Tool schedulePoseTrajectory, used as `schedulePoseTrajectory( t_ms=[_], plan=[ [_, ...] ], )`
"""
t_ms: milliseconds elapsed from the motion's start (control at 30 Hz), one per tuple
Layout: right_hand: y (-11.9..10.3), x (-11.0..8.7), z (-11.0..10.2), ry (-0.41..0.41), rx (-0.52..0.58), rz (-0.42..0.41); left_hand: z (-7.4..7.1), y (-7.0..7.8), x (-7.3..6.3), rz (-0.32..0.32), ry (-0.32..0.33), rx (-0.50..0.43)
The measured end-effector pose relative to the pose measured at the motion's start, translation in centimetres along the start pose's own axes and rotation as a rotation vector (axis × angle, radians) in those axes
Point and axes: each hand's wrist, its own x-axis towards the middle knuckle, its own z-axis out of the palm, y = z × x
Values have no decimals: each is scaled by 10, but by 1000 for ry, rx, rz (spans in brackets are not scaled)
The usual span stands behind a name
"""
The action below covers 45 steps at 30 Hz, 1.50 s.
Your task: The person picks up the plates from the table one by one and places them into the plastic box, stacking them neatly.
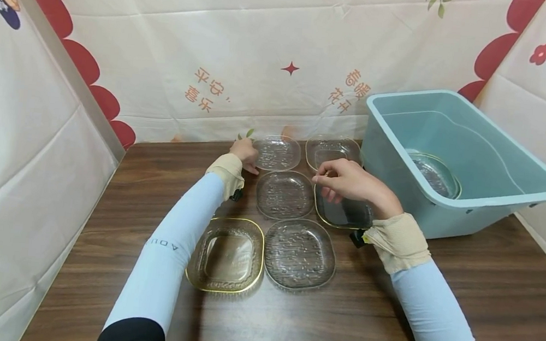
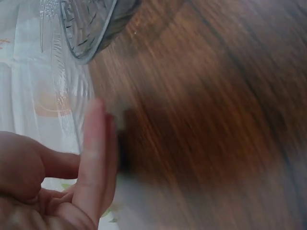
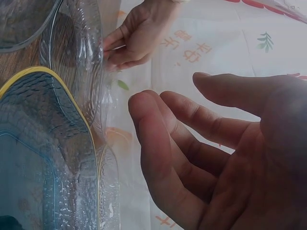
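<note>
My left hand (image 1: 245, 153) is beside the left edge of a clear ribbed plastic plate (image 1: 277, 153) at the back of the table. Its fingers look fairly straight in the left wrist view; whether they touch the rim I cannot tell. My right hand (image 1: 350, 184), fingers loosely bent and holding nothing, hovers over a dark gold-rimmed dish (image 1: 345, 215). Behind it lies another gold-rimmed dish (image 1: 335, 148). Closer to me are a middle clear plate (image 1: 285, 195), a front clear plate (image 1: 300, 254) and an amber gold-rimmed dish (image 1: 226, 255).
A blue-grey plastic tub (image 1: 397, 166) stands at the right, with clear dishes (image 1: 432, 175) in its bottom. Printed cloth (image 1: 271, 82) hangs behind the brown wooden table (image 1: 141, 202). A white cloth-covered panel (image 1: 22, 157) borders the left side.
</note>
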Motion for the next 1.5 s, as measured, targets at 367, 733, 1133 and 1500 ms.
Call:
schedulePoseTrajectory(
  t_ms=[367,733,1133,1500],
  plan=[
    [0,1,2,-3,-11,0,-10,-13,-2,58,193,78],
    [1,4,3,-10,-33,14,-28,-21,-27,147,272,70],
    [3,4,3,4,-19,26,-30,-11,-79,302,264,-6],
    [-1,1,1,176,52,98,-9,-9,-131,320,243,-102]
  ],
)
